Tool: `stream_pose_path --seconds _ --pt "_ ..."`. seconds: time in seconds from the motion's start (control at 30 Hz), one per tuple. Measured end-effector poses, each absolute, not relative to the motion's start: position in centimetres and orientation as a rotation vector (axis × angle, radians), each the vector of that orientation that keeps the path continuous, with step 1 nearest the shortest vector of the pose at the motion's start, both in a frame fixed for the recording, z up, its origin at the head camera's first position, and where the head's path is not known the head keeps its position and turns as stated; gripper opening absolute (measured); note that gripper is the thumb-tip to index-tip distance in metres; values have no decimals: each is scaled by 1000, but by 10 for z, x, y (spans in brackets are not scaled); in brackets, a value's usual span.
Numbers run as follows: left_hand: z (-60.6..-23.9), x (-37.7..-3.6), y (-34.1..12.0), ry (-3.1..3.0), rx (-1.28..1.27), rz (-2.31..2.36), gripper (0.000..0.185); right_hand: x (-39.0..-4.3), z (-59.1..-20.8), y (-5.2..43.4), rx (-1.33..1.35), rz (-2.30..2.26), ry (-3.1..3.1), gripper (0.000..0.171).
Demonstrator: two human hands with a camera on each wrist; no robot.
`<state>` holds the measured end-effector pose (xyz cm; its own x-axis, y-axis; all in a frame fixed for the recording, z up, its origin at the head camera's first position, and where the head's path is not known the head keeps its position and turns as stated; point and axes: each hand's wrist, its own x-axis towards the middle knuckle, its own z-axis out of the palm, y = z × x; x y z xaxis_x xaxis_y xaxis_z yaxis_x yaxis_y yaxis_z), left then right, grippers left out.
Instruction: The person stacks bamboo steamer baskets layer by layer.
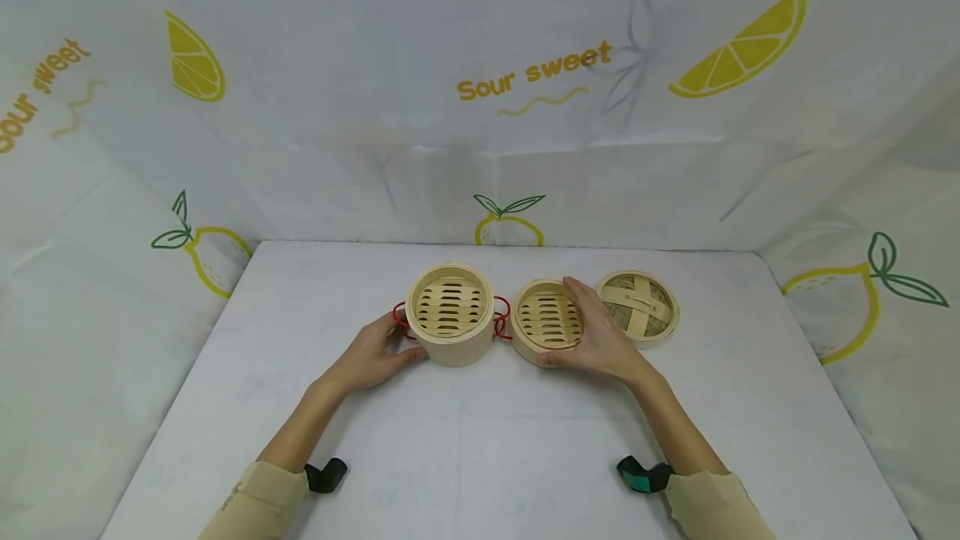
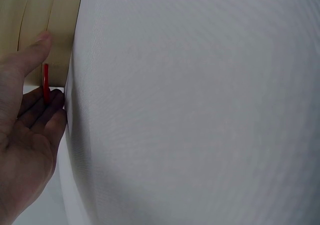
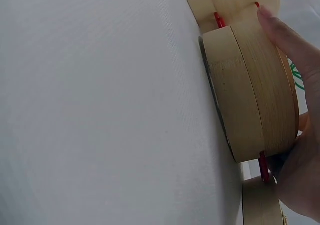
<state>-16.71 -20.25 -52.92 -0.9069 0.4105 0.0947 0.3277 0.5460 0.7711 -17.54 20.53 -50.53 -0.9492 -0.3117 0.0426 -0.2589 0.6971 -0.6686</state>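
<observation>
Beige sleeves (image 1: 258, 507) lay nearest as, from afar, I watched the left hand (image 1: 377, 355) grip the taller steamer (image 1: 450, 347), the right hand (image 1: 602, 344) the shorter steamer (image 1: 550, 315) beside it, toward the back edge of the white worktop (image 1: 480, 457), lid (image 1: 639, 307) to the right. Positioning seemed the step; next called for level, gentle handling, I judged. Lemon-printed sheeting (image 1: 375, 48) hung behind.

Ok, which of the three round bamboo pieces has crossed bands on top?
The rightmost one, the lid, beside the right hand. The small steamer in that hand and the bigger steamer at the left hand are slotted inside instead.
</observation>
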Motion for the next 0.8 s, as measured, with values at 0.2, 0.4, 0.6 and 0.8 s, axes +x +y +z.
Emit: stream_pose_path --seconds 0.2,0.4,0.6,0.8 --pt "-529 -167 -202 2673 644 1311 70 -175 -507 205 -469 -1096 2818 140" --pt "-528 -166 -203 2670 625 1306 71 -176 -510 205 -480 -1092 2819 140" --pt "-528 -167 -203 2677 642 1311 70 -175 -510 205 -458 -1134 2812 136" --pt "-529 -168 -202 2684 637 1305 67 -173 -512 205 -462 -1182 2828 135"
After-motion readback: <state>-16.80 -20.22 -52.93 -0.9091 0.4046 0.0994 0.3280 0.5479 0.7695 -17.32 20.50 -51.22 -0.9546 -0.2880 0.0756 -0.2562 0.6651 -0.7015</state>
